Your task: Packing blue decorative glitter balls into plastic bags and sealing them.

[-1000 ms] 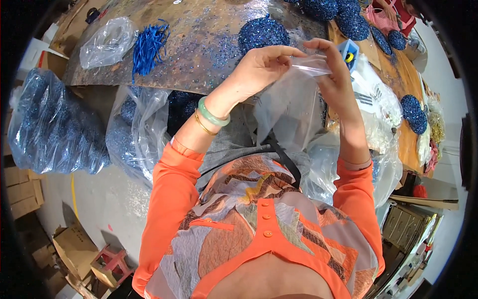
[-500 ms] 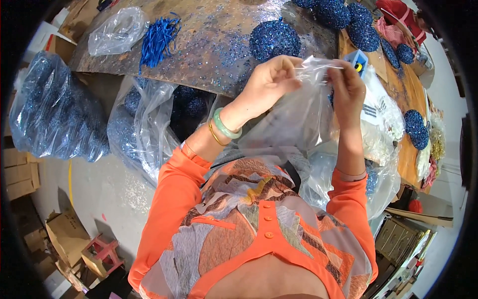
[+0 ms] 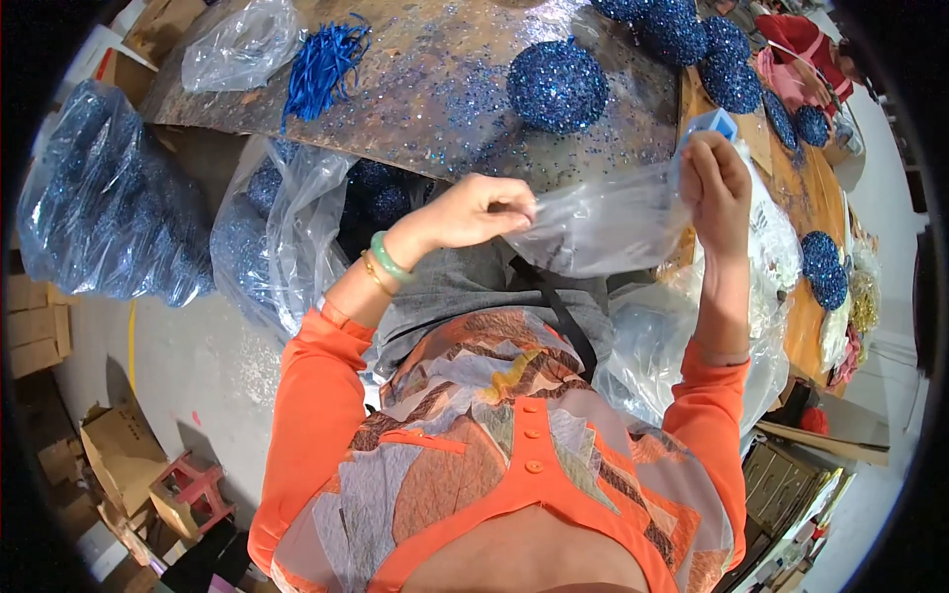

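Note:
Stretched between my two hands is a clear plastic bag [image 3: 613, 222], over the near edge of the table and in front of my lap. My left hand [image 3: 479, 210] pinches its left end, fingers closed. My right hand [image 3: 714, 178] grips the other end, raised a little higher. A blue glitter ball [image 3: 558, 86] sits on the table just beyond the bag. Further left lie a bundle of blue ribbons [image 3: 324, 71] and a crumpled clear bag [image 3: 243, 45].
The worktable [image 3: 425, 109] is strewn with blue glitter. More glitter balls [image 3: 732, 79] cluster at the far right. At left stand a large bag of blue balls [image 3: 104, 198] and a half-covered one [image 3: 242, 242]. A red stool [image 3: 201, 486] is on the floor. Another person [image 3: 806, 59] works at far right.
My hands have moved apart, the left one down and to the left, the right one slightly right. The bag is now pulled out sideways between them instead of hanging down.

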The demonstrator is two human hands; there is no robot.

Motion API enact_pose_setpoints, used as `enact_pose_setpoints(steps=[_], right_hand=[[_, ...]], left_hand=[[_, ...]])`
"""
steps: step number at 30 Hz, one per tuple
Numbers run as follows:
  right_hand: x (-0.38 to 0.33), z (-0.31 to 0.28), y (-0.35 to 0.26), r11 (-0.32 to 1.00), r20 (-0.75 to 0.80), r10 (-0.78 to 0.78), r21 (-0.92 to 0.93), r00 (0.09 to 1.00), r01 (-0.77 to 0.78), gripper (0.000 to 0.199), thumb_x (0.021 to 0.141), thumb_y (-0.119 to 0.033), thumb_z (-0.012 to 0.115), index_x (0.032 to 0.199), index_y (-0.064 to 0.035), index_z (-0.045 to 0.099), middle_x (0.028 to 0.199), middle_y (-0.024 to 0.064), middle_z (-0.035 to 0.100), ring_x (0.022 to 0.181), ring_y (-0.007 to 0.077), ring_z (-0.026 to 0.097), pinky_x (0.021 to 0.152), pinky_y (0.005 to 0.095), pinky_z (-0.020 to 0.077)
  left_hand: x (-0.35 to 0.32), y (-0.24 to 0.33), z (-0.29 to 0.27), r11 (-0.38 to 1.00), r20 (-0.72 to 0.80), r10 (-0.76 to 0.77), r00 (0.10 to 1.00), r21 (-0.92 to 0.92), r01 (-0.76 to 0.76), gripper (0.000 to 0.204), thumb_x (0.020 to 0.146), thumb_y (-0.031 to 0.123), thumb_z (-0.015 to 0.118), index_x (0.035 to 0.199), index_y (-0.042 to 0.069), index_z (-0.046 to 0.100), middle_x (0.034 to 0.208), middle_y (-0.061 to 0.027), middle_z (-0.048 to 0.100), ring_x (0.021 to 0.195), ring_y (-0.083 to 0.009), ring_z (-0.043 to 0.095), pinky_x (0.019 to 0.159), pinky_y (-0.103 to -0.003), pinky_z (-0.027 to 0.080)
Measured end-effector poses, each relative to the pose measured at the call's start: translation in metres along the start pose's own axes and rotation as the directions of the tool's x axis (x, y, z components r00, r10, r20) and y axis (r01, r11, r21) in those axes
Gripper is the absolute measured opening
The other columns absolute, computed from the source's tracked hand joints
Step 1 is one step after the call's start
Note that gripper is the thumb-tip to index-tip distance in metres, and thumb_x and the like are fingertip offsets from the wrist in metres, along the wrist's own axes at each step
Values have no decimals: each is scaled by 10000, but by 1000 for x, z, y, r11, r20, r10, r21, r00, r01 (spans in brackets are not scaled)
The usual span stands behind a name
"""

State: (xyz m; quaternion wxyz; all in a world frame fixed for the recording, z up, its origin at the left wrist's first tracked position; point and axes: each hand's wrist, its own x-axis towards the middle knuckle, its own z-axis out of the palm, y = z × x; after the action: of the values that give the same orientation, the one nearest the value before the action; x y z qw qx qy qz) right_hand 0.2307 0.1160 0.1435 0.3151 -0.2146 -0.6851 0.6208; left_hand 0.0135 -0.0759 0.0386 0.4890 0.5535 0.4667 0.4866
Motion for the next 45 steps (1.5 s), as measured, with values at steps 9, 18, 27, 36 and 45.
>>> enact_pose_setpoints(steps=[9,18,27,36,45], right_hand=[[19,51,-2,995,278,9,-94,961,18,120,940,-156,543,981,-61,605,703,-84,500,551,-18,366,465,151,233],[36,22,9,992,710,38,56,703,-110,347,886,-197,632,1188,-42,558,857,-40,575,771,11,497,643,161,381],[15,19,38,757,364,-70,625,929,-189,330,823,-283,674,1022,-31,599,954,50,633,921,171,633,830,304,500],[8,13,59,841,43,256,483,966,-244,178,928,-264,550,881,-93,535,759,44,557,547,103,480,386,209,373],[41,7,108,848,168,299,405,939,-342,186,954,-245,519,955,-74,592,802,-21,588,643,61,531,527,192,425]], left_hand=[[36,63,4,961,-59,216,975,190,-201,548,784,275,699,1213,-16,520,1151,-103,594,1127,-199,527,993,-342,386],[56,57,-16,788,-7,244,970,-581,-203,136,919,162,554,936,32,591,861,-61,642,825,-173,636,770,-294,504],[37,11,-11,722,74,126,989,-690,-41,197,902,165,558,1068,59,559,945,-66,629,867,-153,620,695,-274,540],[9,11,-3,868,69,-59,996,-489,85,261,910,221,563,1028,-11,578,878,-98,648,748,-167,630,650,-292,526],[57,23,-48,707,-239,-134,962,-703,-76,328,923,220,546,1181,18,537,983,-111,633,843,-190,650,652,-235,556]])
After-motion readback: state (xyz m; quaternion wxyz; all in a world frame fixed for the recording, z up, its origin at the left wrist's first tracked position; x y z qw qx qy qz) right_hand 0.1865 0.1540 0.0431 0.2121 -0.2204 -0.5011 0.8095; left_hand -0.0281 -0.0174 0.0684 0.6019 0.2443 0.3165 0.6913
